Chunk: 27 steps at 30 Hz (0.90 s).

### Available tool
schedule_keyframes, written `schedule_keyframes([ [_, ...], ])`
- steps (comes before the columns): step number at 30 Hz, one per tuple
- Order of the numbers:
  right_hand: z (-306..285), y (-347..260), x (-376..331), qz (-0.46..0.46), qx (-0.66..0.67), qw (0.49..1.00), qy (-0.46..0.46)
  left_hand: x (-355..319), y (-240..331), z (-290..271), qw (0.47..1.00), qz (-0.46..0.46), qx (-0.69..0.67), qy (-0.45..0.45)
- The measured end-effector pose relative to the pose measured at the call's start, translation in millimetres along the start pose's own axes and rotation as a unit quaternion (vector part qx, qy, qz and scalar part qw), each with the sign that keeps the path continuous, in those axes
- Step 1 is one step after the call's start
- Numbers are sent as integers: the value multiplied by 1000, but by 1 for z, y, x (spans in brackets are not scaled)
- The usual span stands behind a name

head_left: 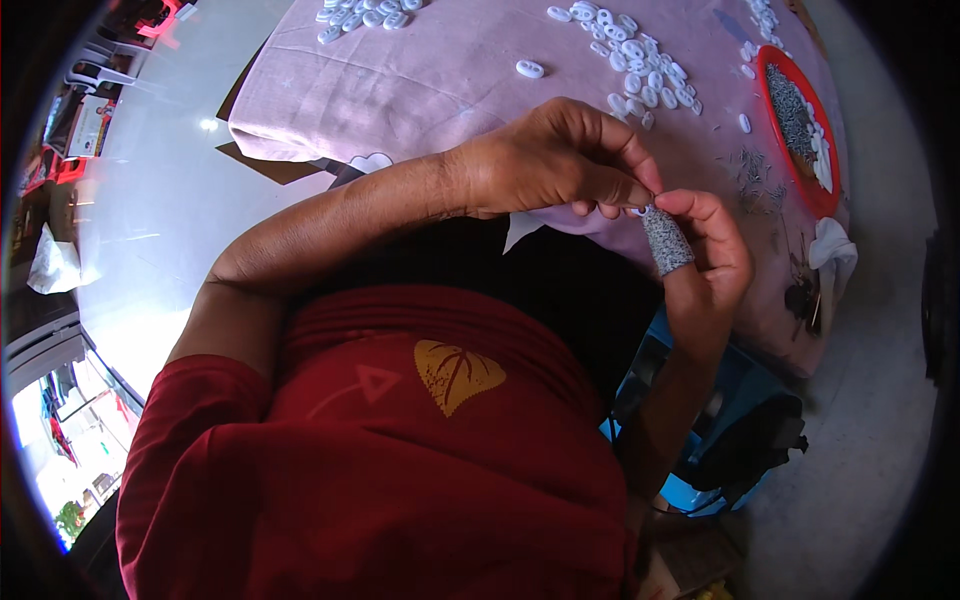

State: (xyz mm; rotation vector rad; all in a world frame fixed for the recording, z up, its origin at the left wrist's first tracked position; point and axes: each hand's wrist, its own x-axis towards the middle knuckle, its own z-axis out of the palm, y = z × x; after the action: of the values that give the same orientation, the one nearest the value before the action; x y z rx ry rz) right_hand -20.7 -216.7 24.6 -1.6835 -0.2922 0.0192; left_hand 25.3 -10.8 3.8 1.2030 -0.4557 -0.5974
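At the table's near edge, the fingertips of both my hands meet. My left hand (545, 160) reaches in from the left, its thumb and forefinger pinched together; whatever is between them is too small to make out. My right hand (712, 235) is closed, its thumb wrapped in a grey speckled finger sleeve (665, 240). A small white plastic piece (639, 211) shows at the right thumb's tip, mostly covered by fingers. Beyond my hands, many white oval plastic pieces (655, 75) lie in a loose heap, with a single oval piece (530, 69) apart from them.
A pink cloth (450, 60) covers the table. Another pile of white ovals (370, 14) lies far left. At right, a red tray (822, 200) holds small grey metal pins (788, 115) and white pieces; loose pins (750, 175) lie beside it. Below is a blue container (735, 400).
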Motion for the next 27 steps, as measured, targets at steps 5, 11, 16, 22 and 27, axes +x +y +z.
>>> schedule_keyframes([
  [5, 2, -3, 0, 36, 9, 999, 18, 0, -2, 5, 1000, 5, -17, 20],
  [11, 8, 3, -1, -16, -18, 999, 35, -1, -4, 7, 999, -13, 2, 40],
  [16, 7, 2, 0, -14, -14, 999, 35, 0, -5, 5, 999, -29, -34, 31],
  [22, 5, 4, -2, 63, 17, 997, 38, 1, -5, 3, 999, -4, -24, 23],
  [27, 5, 7, 0, 100, 34, 994, 36, 2, -10, 1, 999, 8, -47, 25],
])
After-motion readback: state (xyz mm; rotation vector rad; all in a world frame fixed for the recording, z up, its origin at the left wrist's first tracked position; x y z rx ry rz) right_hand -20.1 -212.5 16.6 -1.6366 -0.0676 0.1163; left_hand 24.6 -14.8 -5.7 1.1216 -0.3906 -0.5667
